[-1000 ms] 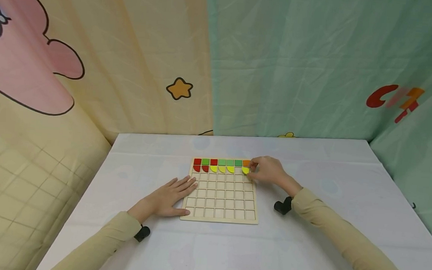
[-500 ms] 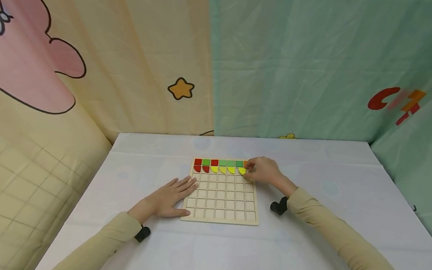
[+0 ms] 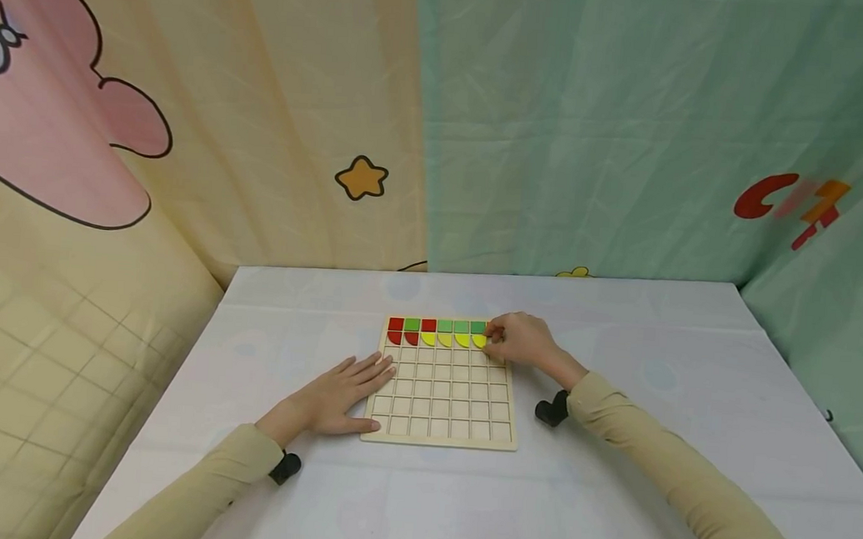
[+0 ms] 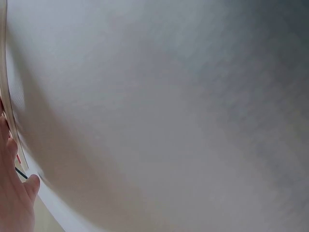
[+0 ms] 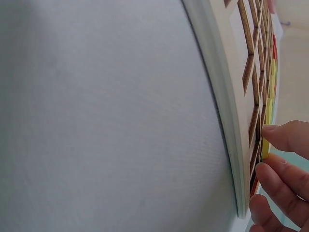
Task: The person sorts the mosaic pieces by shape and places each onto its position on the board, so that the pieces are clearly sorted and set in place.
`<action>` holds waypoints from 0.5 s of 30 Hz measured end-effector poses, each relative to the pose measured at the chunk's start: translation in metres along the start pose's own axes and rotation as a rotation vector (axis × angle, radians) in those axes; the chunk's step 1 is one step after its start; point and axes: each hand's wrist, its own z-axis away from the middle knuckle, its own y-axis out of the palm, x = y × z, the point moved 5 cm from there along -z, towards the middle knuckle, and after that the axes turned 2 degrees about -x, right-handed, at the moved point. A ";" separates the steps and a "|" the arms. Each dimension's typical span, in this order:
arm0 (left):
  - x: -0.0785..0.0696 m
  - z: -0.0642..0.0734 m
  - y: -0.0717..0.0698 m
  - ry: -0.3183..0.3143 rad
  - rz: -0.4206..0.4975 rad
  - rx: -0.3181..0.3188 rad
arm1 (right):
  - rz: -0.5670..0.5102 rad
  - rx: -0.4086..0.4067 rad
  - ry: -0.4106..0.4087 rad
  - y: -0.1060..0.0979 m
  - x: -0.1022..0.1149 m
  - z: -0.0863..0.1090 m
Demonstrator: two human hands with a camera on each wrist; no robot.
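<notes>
A pale wooden grid board (image 3: 442,387) lies on the table. Coloured squares fill most of its top row, and red and yellow quarter-round tiles line the second. My left hand (image 3: 338,393) rests spread out on the board's left side, fingertips and thumb on its edge. At the upper right, my right hand (image 3: 526,340) pinches a yellow quarter-round tile (image 3: 478,340) at the second row's sixth cell. The right wrist view shows that yellow tile (image 5: 266,146) between thumb and fingers, low over the grid. The top row's right end is hidden behind this hand.
The board stands on a table with a white cloth (image 3: 430,503). Black wrist cameras sit under both forearms, the right one (image 3: 553,409) beside the board. Printed curtains (image 3: 599,131) hang behind the table and at its sides.
My right hand has moved a little left with the yellow tile, from near the seventh cell to the sixth cell of the second row. The left hand has stayed in place.
</notes>
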 end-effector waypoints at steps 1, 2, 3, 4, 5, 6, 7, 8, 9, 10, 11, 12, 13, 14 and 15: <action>0.000 0.000 0.000 0.000 0.000 -0.001 | -0.002 -0.001 -0.002 0.000 0.000 0.000; 0.000 0.000 0.000 0.000 0.000 -0.002 | -0.007 -0.001 -0.004 0.000 0.000 0.000; 0.000 0.000 0.000 0.001 0.001 -0.004 | -0.008 -0.003 -0.005 0.000 0.000 0.000; 0.000 0.000 0.000 0.001 0.001 -0.004 | -0.010 -0.004 -0.007 0.000 0.000 0.000; 0.000 0.000 0.000 0.000 0.000 -0.003 | -0.013 -0.006 -0.008 0.000 0.000 0.000; 0.000 0.000 0.000 0.001 0.000 -0.004 | -0.018 -0.009 -0.009 0.000 0.000 -0.001; 0.000 0.000 0.000 0.001 0.000 -0.003 | -0.023 -0.012 -0.009 0.000 0.000 -0.001; 0.000 0.000 0.000 0.000 0.000 -0.002 | -0.026 -0.015 -0.009 0.000 0.000 -0.001; 0.000 0.000 0.000 -0.001 0.000 0.000 | -0.032 -0.017 -0.009 0.000 0.001 -0.001; 0.000 0.000 0.000 -0.003 0.000 0.001 | -0.036 -0.016 -0.009 0.000 0.001 -0.001; 0.000 0.000 0.000 -0.003 0.001 0.002 | -0.041 -0.016 -0.009 0.000 0.001 -0.002; -0.001 0.000 -0.001 -0.004 0.002 0.003 | -0.044 -0.015 -0.008 0.000 0.001 -0.002; -0.001 0.000 -0.001 -0.005 0.003 0.005 | -0.043 -0.013 -0.007 0.001 0.002 -0.002; -0.001 0.000 -0.001 -0.005 0.002 0.005 | -0.042 -0.010 -0.006 0.001 0.002 -0.003; -0.001 0.000 -0.001 -0.006 0.003 0.006 | -0.042 -0.008 -0.004 0.002 0.002 -0.003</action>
